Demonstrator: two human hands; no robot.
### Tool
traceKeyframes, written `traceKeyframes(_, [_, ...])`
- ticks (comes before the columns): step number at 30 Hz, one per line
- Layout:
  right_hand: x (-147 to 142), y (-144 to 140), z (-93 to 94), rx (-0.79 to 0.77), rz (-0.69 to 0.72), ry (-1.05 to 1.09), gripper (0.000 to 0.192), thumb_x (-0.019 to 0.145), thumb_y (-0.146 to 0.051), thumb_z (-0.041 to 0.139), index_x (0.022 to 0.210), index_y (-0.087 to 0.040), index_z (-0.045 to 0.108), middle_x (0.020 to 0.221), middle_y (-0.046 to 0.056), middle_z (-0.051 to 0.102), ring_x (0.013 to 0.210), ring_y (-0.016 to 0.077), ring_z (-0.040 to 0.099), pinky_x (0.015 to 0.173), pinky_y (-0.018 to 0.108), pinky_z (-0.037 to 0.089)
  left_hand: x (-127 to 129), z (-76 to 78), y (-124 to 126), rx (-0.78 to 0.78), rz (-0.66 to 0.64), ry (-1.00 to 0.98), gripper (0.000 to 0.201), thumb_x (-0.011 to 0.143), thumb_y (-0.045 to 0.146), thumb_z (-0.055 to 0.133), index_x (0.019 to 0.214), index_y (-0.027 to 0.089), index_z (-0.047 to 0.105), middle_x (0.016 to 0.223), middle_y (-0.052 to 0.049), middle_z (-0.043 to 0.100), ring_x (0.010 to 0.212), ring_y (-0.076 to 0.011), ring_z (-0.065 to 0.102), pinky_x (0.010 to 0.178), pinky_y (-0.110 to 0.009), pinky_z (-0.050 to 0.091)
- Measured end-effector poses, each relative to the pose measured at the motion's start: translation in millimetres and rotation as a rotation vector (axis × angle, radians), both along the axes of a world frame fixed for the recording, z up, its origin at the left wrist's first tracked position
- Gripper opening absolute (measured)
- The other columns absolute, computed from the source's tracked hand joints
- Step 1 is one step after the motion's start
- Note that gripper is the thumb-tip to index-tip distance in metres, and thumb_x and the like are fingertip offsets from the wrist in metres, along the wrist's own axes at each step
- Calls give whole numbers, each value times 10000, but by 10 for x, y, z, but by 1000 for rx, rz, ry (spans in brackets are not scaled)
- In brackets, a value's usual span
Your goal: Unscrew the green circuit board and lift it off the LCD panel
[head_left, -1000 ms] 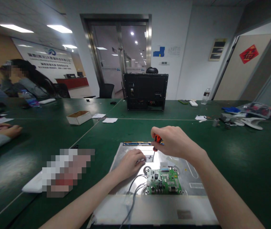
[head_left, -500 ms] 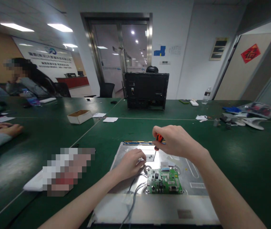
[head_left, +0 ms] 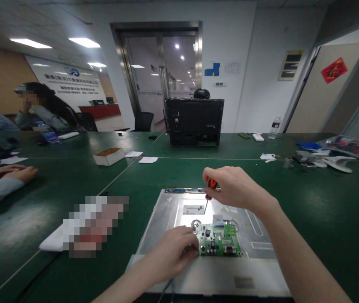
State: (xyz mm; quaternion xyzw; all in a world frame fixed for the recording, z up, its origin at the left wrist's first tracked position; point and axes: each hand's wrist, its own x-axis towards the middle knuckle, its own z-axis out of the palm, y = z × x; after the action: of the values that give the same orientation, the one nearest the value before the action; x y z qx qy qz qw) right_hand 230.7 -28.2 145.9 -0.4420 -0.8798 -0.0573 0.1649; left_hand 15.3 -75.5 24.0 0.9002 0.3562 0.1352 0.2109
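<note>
Two hands over a bare monitor back panel [head_left: 173, 210], sheet-metal, lying flat on green table [head_left: 308, 210] right in front of person. Green circuit board [head_left: 219, 240] sits on panel, near its front-centre.

R hand [head_left: 232, 187] closed round a small screwdriver [head_left: 209, 189], orange/black handle, shaft pointing down, tip at or just above metal beyond the board; contact can't tell. L hand [head_left: 173, 252] curled at board's left edge, fingers [head_left: 187, 246] bent on or by the cable ends there; whether it pinches anything, can't tell.

Handling, prob.: board light, stiff but fragile; take by edges, not on components. Panel thin, stiff, edges likely sharp. Driver handle small, twirls btwn fingertips.

Pose: R forearm comes in from lower right, wrist raised, knuckles up. L forearm low from bottom centre, wrist near panel's front edge.

Another person's hand [head_left: 18, 172] rests on table, far left, well apart. Cardboard box [head_left: 109, 156] and black monitor [head_left: 195, 122] farther back.
</note>
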Motion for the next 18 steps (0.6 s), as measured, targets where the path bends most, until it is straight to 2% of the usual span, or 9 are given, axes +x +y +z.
traceKeyframes(4, [-6,-9,4,-10,16,12,93,835,-295,589,874,-216,561,746,9,656,625,136,525,529,258,210,24,-131,-96,51,77,-23,181,841,66,512,896,202,618,907,-32,655,838,-193,607,674,-248,411])
traceKeyframes(10, [-25,-19,7,-23,11,0,90,833,-285,594,880,-215,564,747,6,662,624,135,530,523,253,211,107,-193,-185,127,207,15,199,820,46,495,851,206,610,894,-35,664,801,-202,623,650,-258,408])
traceKeyframes(18, [-69,-25,-14,-50,17,-25,95,842,-294,602,884,-214,573,738,2,648,613,122,514,528,255,205,118,-317,-279,133,305,-111,211,850,63,464,828,209,615,856,-47,661,794,-214,628,644,-273,428])
